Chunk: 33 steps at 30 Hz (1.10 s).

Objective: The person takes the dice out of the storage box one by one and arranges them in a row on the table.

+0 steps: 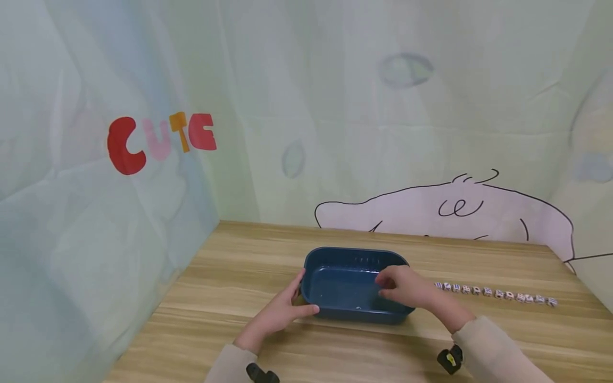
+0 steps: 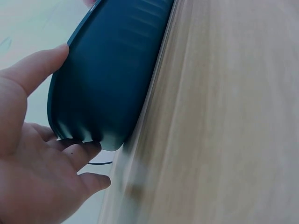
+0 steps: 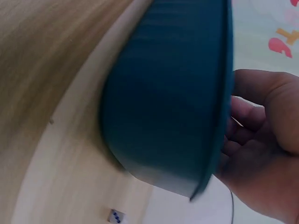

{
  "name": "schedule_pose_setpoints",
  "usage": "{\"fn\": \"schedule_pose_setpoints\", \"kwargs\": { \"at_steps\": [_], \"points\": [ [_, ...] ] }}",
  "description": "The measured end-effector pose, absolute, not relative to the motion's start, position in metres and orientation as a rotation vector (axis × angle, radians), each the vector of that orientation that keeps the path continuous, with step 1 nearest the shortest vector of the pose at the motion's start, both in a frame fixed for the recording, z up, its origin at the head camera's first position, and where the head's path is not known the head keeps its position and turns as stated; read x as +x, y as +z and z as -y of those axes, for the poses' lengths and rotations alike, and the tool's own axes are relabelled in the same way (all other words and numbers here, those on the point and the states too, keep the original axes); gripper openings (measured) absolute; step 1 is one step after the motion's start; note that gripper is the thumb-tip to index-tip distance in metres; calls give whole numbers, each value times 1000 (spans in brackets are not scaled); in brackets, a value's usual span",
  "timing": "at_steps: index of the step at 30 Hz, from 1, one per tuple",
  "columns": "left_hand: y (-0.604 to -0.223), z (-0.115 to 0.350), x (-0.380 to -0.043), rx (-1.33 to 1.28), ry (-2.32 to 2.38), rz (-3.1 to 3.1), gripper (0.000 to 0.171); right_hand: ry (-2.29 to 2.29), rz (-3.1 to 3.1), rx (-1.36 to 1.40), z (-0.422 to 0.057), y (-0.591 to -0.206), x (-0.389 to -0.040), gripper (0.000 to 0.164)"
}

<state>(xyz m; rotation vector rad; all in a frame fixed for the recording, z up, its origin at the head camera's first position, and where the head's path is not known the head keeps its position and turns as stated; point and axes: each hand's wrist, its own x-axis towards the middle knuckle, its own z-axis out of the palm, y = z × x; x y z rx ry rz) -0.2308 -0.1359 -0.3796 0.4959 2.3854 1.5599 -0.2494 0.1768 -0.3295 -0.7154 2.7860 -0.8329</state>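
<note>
A dark blue rectangular plastic basin (image 1: 345,316) with rounded corners stands on the table. My left hand (image 1: 278,314) grips its left end, thumb on the near rim and fingers against the end wall; in the left wrist view the same hand (image 2: 42,154) holds that corner. Above the basin's right end, my right hand (image 1: 407,287) reaches in over the rim with bent fingers. The right wrist view shows this hand (image 3: 266,126) partly behind the basin wall (image 3: 163,93); whether anything is between its fingertips is hidden. Tiny pale specks show on the basin floor.
A row of several small white dice (image 1: 487,292) with coloured marks runs rightward beyond the right hand; one die (image 3: 116,216) shows low in the right wrist view. The wooden table (image 1: 201,319) meets printed cloth walls (image 1: 268,106) at its left and far edges.
</note>
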Motion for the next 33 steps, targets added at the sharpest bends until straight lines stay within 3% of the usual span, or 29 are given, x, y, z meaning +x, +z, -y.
{"fn": "schedule_pose_setpoints", "kwargs": {
  "at_steps": [8,16,25,33],
  "points": [
    [-379,136,-229,489,1569,-2374,95,-812,-2671,-721,-171,-342,-253,17],
    [-379,136,-229,488,1564,-2378,95,-738,-2663,-896,-163,-349,-257,15],
    [-381,136,-231,500,1584,-2360,95,-737,-2609,-759,-152,-351,-258,17],
    [-379,136,-231,503,1579,-2366,95,-734,-2574,-837,-141,-351,-262,15]
  ]
}}
